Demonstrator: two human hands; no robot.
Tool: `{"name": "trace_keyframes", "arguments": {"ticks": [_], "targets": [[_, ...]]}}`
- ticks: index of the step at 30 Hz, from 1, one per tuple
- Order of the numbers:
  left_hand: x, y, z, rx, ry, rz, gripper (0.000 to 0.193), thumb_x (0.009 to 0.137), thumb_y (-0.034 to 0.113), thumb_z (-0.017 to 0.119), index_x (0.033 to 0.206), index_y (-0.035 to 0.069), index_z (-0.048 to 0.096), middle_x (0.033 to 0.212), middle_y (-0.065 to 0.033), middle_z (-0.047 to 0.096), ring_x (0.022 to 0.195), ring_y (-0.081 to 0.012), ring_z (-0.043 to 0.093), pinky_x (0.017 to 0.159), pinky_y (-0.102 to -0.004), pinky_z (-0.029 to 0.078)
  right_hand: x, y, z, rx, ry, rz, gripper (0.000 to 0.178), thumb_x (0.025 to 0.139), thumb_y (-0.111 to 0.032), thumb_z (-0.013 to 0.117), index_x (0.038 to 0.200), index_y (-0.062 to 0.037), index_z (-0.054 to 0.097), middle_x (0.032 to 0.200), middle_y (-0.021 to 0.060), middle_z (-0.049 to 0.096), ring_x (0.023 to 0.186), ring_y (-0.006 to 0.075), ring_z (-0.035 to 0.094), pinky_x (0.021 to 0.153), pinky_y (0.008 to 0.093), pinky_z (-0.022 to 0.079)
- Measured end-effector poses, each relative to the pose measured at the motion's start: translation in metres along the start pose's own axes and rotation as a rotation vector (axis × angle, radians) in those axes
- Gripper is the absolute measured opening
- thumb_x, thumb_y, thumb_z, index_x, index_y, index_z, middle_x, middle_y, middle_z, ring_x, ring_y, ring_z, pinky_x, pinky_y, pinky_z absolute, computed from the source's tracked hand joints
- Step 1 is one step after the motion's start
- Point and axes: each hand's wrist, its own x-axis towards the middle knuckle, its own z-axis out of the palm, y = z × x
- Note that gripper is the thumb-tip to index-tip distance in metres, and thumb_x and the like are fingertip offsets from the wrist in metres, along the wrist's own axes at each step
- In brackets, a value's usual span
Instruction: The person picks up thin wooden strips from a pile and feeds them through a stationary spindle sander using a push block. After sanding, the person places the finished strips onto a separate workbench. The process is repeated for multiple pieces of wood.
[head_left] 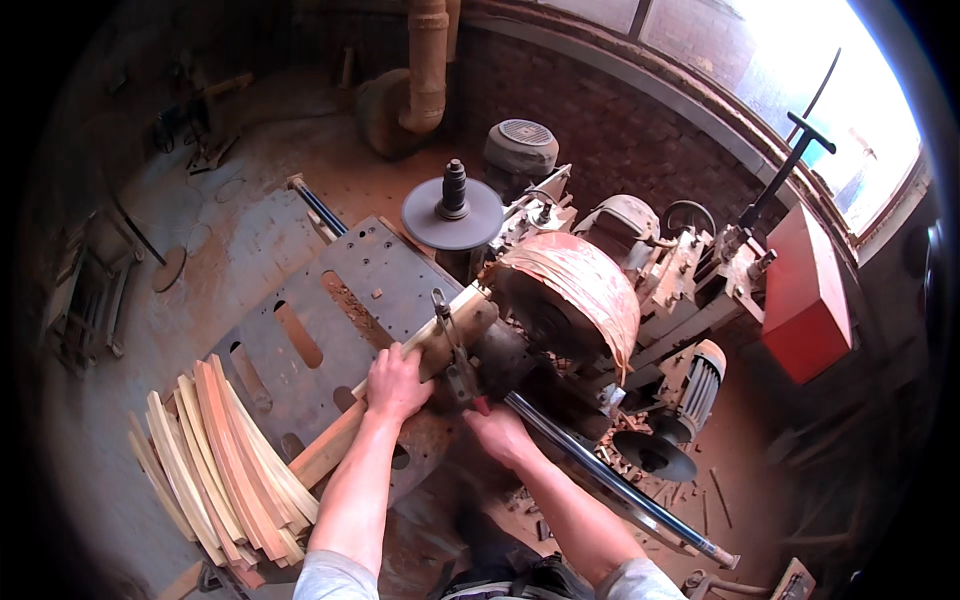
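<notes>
My left hand is closed over a pale wooden strip, which lies along a thicker wooden block on the metal machine table. To its right, my right hand grips the short red handle of a metal toggle clamp. The clamp stands beside the block, and its upper arm reaches up by the strip. Past the far end of the strip sits a rounded machine guard covered in torn, reddish wrapping. Whatever cutter is under that guard is hidden.
Several curved wooden strips are stacked left of my left forearm. The slotted table extends left, beyond it a grey disc on a spindle. A steel rail runs along the right. Motors and a red box stand farther right.
</notes>
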Motion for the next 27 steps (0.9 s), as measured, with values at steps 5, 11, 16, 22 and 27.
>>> {"name": "trace_keyframes", "arguments": {"ticks": [5, 11, 16, 22, 27], "targets": [[0.029, -0.044, 0.000, 0.007, -0.003, -0.017, 0.056, 0.064, 0.029, 0.085, 0.114, 0.010, 0.072, 0.108, -0.0127, 0.063, 0.103, -0.0326, 0.062, 0.088, -0.0449, 0.054, 0.037, -0.035, 0.022, 0.067, -0.066, -0.081, 0.039, 0.094, -0.036, 0.060, 0.100, 0.0023, 0.065, 0.089, 0.0239, 0.069, 0.086, 0.0343, 0.068, 0.080, 0.0454, 0.050], [0.081, -0.112, 0.024, -0.015, 0.000, -0.020, 0.061, 0.062, 0.034, 0.088, 0.116, 0.010, 0.071, 0.108, -0.0119, 0.063, 0.101, -0.0322, 0.062, 0.085, -0.0447, 0.055, 0.114, -0.060, 0.065, 0.100, -0.046, -0.127, 0.036, 0.093, -0.035, 0.061, 0.093, 0.0007, 0.061, 0.080, 0.0182, 0.065, 0.077, 0.0295, 0.060, 0.075, 0.0448, 0.047], [0.102, -0.143, 0.033, -0.049, -0.025, -0.017, 0.062, 0.063, 0.033, 0.088, 0.118, 0.010, 0.071, 0.111, -0.0141, 0.063, 0.104, -0.0331, 0.062, 0.086, -0.0455, 0.054, 0.142, -0.076, 0.083, 0.034, -0.028, -0.086, 0.035, 0.094, -0.034, 0.059, 0.096, 0.0006, 0.061, 0.087, 0.0235, 0.067, 0.088, 0.0410, 0.064, 0.081, 0.0466, 0.048], [0.120, -0.172, 0.031, -0.066, -0.021, -0.022, 0.063, 0.064, 0.033, 0.088, 0.120, 0.010, 0.070, 0.115, -0.0156, 0.063, 0.105, -0.0342, 0.062, 0.087, -0.0463, 0.054, 0.163, -0.106, 0.091, 0.018, -0.108, -0.001, 0.039, 0.094, -0.036, 0.059, 0.107, -0.0006, 0.065, 0.105, 0.0291, 0.068, 0.105, 0.0452, 0.063, 0.091, 0.0490, 0.049], [0.139, -0.203, 0.025, -0.069, -0.034, -0.033, 0.064, 0.064, 0.033, 0.087, 0.120, 0.009, 0.070, 0.115, -0.0157, 0.063, 0.106, -0.0340, 0.061, 0.088, -0.0465, 0.053, 0.181, -0.134, 0.107, -0.011, -0.105, 0.017, 0.041, 0.094, -0.037, 0.059, 0.112, -0.0005, 0.066, 0.107, 0.0288, 0.068, 0.108, 0.0444, 0.063, 0.094, 0.0484, 0.048]]}}
